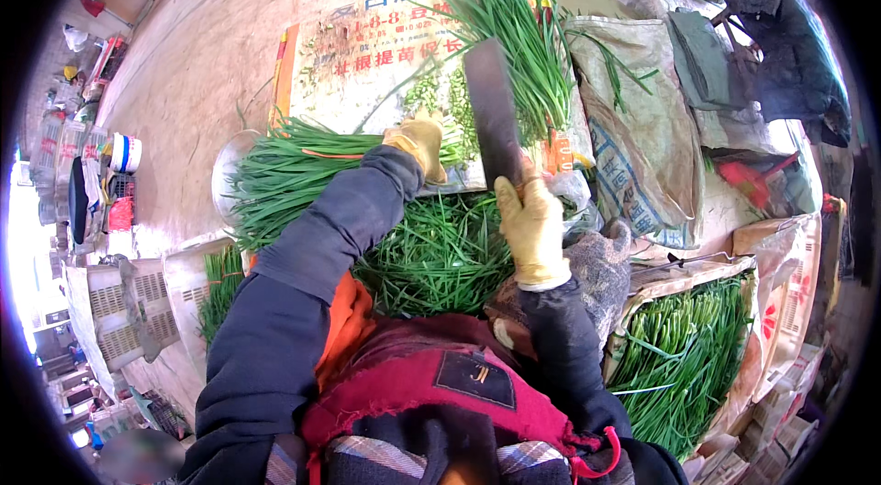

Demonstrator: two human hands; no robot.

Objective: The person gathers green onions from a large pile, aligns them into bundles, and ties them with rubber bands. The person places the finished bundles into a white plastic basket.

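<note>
My left hand [418,144], in a pale yellow glove, grips the stem end of a bunch of long green leaves, seemingly garlic chives [310,158], with an orange tie around it. The bunch lies sideways, its leaf tips pointing left. My right hand [533,227], gloved alike, holds the handle of a broad-bladed cleaver [492,106]. Its dark blade is raised and slightly blurred, to the right of the stem ends. Short trimmed stem pieces [462,110] lie between the bunch and a second, loose heap of chives [526,51]. Under them is a flattened printed sack [344,96].
Loose leaves [440,251] fill the space before my body. A crate of chives [681,361] stands at lower right, more tied chives [221,278] at left. A woven sack [637,127] and dark clothing [791,51] lie at right. A metal bowl [224,172] sits behind the bunch.
</note>
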